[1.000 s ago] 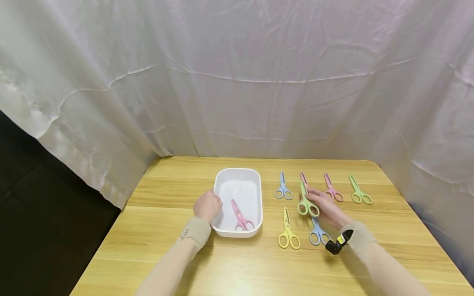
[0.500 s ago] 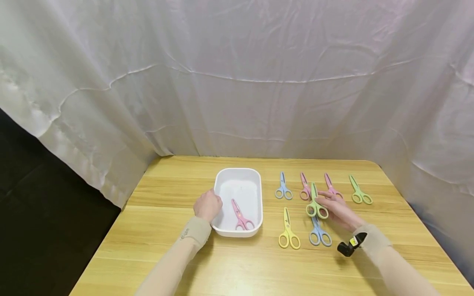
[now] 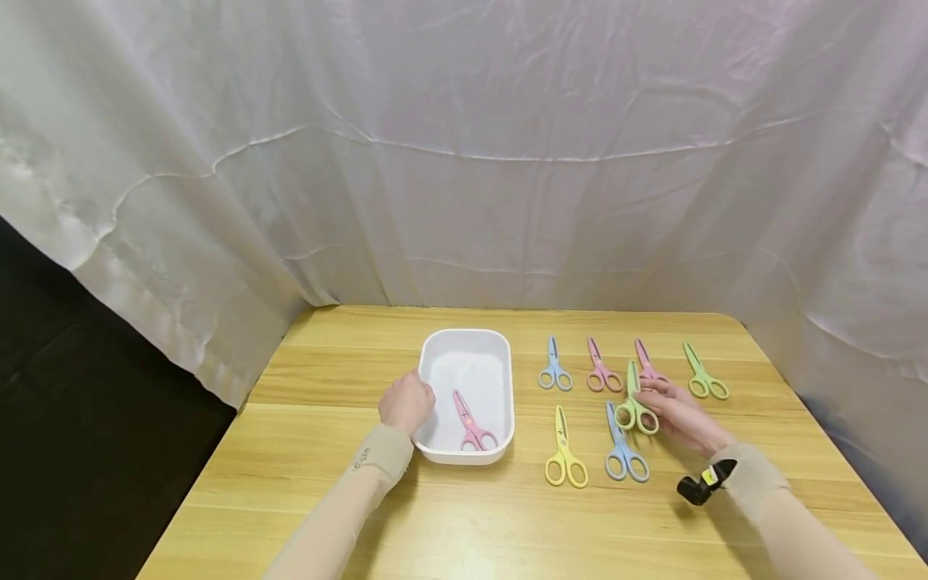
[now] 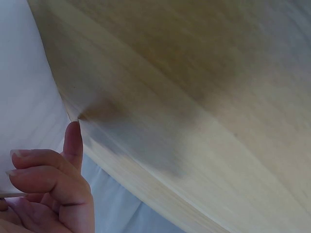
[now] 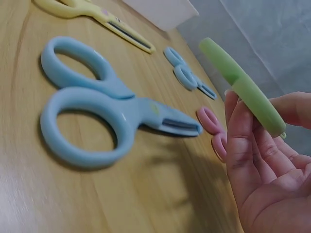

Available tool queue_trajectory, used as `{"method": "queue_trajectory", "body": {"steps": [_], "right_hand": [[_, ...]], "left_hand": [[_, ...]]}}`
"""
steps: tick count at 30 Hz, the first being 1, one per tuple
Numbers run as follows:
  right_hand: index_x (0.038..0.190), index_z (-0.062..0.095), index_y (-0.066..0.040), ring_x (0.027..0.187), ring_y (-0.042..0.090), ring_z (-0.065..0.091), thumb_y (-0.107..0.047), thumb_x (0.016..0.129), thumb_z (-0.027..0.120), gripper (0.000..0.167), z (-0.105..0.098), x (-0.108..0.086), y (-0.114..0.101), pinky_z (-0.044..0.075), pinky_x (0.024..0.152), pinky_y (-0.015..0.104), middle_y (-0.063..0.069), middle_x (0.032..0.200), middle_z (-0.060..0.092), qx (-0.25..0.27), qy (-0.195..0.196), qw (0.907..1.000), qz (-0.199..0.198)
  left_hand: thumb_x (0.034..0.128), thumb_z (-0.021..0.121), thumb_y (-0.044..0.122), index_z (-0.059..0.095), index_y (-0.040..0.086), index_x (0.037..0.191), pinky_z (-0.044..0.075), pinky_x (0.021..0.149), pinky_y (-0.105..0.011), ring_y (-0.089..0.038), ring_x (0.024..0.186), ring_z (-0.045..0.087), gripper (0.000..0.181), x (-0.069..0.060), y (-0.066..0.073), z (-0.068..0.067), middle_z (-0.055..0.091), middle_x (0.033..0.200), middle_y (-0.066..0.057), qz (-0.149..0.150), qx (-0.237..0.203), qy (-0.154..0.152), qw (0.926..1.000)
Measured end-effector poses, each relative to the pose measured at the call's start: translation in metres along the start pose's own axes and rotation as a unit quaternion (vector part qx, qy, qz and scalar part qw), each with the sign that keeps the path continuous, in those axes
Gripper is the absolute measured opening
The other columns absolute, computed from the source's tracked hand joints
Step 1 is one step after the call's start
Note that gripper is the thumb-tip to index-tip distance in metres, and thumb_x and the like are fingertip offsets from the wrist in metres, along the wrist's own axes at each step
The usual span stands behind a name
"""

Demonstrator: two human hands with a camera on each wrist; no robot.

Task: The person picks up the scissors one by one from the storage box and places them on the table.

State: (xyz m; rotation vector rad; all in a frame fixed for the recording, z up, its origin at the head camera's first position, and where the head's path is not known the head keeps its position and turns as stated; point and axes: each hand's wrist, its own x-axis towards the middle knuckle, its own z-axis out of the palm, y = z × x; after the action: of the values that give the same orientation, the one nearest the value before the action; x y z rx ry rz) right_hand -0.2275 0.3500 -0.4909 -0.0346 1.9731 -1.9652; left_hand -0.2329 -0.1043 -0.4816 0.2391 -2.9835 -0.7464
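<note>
My left hand [image 3: 408, 400] grips the left rim of a white plastic bin [image 3: 503, 354]; its curled fingers [image 4: 41, 177] lie against the bin's wall in the left wrist view. Inside the bin lies a pair of pink scissors [image 3: 466, 415]. My right hand [image 3: 683, 412] pinches a pair of green scissors [image 3: 633, 400] between thumb and fingers, raised above the table with the blades pointing away. In the right wrist view the green scissors [image 5: 252, 94] appear edge-on. Just below and left of them lie blue scissors [image 3: 618, 441], with pink scissors [image 3: 644, 355] partly hidden behind the right hand.
On the wooden table [image 3: 478, 524] lie yellow scissors [image 3: 562, 443], blue scissors [image 3: 554, 362], pink scissors [image 3: 598, 362] and other green scissors [image 3: 699, 368], all right of the bin. A pale curtain [image 3: 507, 225] hangs along the table's back edge.
My right hand has moved right with the green scissors, uncovering a pair of pink scissors and the blue scissors' blades. My left hand and the bin have stayed still.
</note>
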Motion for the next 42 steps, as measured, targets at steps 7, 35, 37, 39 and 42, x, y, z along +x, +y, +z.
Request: {"method": "queue_trajectory", "body": {"steps": [7,35,37,39,42], "right_hand": [[0.11,0.054,-0.01,0.068,0.003,0.059,-0.013,0.104,0.052,0.007,-0.011,-0.004,0.003,0.052,0.06,0.018,-0.007,0.088,0.063,0.009,-0.016,0.9998,-0.005],[0.111,0.061,-0.006,0.068,0.001,0.058,-0.01,0.105,0.049,0.014,-0.051,-0.022,0.016,0.054,0.063,0.018,-0.01,0.084,0.059,-0.074,-0.11,0.9909,0.024],[0.111,0.06,-0.005,0.069,0.0,0.058,-0.011,0.105,0.05,0.013,-0.053,-0.022,0.016,0.055,0.065,0.018,-0.01,0.083,0.059,-0.086,-0.111,0.9896,0.03],[0.11,0.06,-0.005,0.07,0.0,0.058,-0.011,0.105,0.05,0.013,-0.053,-0.023,0.015,0.056,0.065,0.019,-0.01,0.083,0.059,-0.098,-0.115,0.9879,0.035],[0.106,0.061,-0.006,0.069,0.001,0.059,-0.012,0.104,0.051,0.012,-0.054,-0.024,0.014,0.056,0.065,0.019,-0.009,0.083,0.059,-0.107,-0.111,0.987,0.045]], "left_hand": [[0.0959,0.048,0.019,0.063,-0.003,0.126,0.058,0.066,-0.047,-0.034,0.08,0.07,0.04,0.0,0.0,0.0,0.072,0.095,-0.021,0.002,0.0,-0.001,1.0],[0.0956,0.048,0.018,0.063,-0.004,0.127,0.059,0.068,-0.047,-0.034,0.081,0.07,0.041,0.0,0.0,-0.002,0.073,0.098,-0.022,0.005,-0.003,-0.003,1.0],[0.0954,0.048,0.018,0.063,-0.004,0.126,0.058,0.068,-0.047,-0.034,0.08,0.07,0.041,0.0,0.0,-0.002,0.073,0.097,-0.022,0.004,-0.005,-0.002,1.0],[0.0954,0.048,0.018,0.063,-0.004,0.126,0.058,0.067,-0.047,-0.033,0.079,0.069,0.04,0.0,0.0,-0.002,0.073,0.096,-0.022,0.003,-0.008,-0.003,1.0],[0.0954,0.048,0.017,0.064,-0.003,0.125,0.058,0.066,-0.046,-0.032,0.078,0.069,0.04,-0.001,0.0,-0.002,0.073,0.095,-0.021,0.002,-0.01,-0.003,0.9999]]}}
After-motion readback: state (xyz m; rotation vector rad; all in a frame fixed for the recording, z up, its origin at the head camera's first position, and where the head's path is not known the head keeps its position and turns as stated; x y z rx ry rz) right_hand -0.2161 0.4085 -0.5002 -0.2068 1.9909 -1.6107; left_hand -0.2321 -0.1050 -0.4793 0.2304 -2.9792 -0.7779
